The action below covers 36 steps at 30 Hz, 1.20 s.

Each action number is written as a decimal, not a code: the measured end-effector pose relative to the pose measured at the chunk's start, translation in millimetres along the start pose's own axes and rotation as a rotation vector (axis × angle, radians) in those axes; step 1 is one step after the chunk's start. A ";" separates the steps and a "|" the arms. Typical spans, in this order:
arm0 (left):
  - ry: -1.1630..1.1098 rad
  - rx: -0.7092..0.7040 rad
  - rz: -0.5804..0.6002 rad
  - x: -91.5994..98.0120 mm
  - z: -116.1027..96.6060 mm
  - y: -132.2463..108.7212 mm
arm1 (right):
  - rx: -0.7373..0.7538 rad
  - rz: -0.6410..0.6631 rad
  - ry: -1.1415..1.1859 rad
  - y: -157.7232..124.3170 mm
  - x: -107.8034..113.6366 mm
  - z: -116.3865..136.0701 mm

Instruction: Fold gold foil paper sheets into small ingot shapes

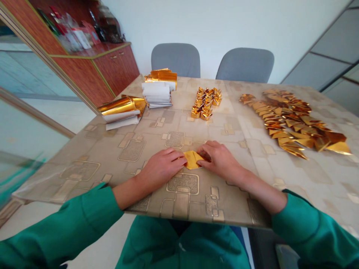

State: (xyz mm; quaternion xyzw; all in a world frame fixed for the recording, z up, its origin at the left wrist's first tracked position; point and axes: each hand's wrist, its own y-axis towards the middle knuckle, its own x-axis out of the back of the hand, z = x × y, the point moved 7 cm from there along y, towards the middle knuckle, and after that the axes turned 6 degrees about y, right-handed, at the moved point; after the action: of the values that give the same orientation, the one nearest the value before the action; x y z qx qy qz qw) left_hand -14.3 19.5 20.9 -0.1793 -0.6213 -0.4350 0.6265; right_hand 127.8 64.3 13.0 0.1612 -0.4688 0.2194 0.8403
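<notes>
Pressing in from both sides, a person's left hand (161,168) and right hand (220,161) close on a small folded piece of shiny gold foil (192,160) lying on a beige patterned tabletop (238,201). The left fingers (176,157) lie close together, their tips on the foil's left edge. The right fingers (203,152) curl narrowly over its right side, hiding that end in shadow, so the exact fold there is hard to make out. The visible foil is a creased, angular yellow-gold shape.

Nearer the camera than the piece, green sleeves (61,228) run out of view at the lower corners. Beyond the piece stands a compact cluster of folded gold ingot shapes (206,102). Right of that cluster, a long heap of gold foil triangles (291,121) spreads towards the table's edge. Farther left of the piece lie two stacks of white paper and gold foil sheets (158,89). Farthest away, two grey chairs (175,59) and a red-brown wooden cabinet (98,63) stand, its top crowded with blurred objects.
</notes>
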 end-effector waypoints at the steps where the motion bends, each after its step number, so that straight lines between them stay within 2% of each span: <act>1: 0.008 -0.005 -0.002 -0.6 0.2 0.2 | -0.007 -0.004 -0.013 -0.4 0.6 0.8; 6: -0.029 -0.025 -0.055 2.7 -0.5 0.5 | -0.032 0.008 0.039 0.9 -2.1 1.5; 12: -0.189 0.227 -0.059 2.5 18.9 -2.6 | -0.068 -0.017 0.189 2.5 -3.7 -4.0; 19: -0.308 0.210 -0.025 -3.0 20.3 -2.5 | -0.009 -0.039 0.275 3.7 0.2 -4.6; 24: -0.422 0.380 -0.075 -0.1 27.8 -1.7 | 0.107 -0.030 0.388 4.1 2.3 -5.7; 28: -0.334 0.231 -0.176 12.2 17.0 2.4 | 0.276 -0.067 0.374 1.8 14.4 4.1; 32: -0.169 0.061 -0.273 25.8 3.8 4.1 | 0.445 -0.105 0.241 -5.4 27.1 18.2; 36: -0.036 -0.045 -0.224 22.0 -8.3 8.5 | 0.519 -0.080 0.058 -11.9 24.8 18.6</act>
State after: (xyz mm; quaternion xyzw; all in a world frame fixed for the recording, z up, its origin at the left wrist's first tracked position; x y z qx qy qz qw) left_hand -5.9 10.9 42.9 -0.1306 -0.6387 -0.5131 0.5583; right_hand 132.2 50.7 43.0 0.3835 -0.3656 0.3034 0.7919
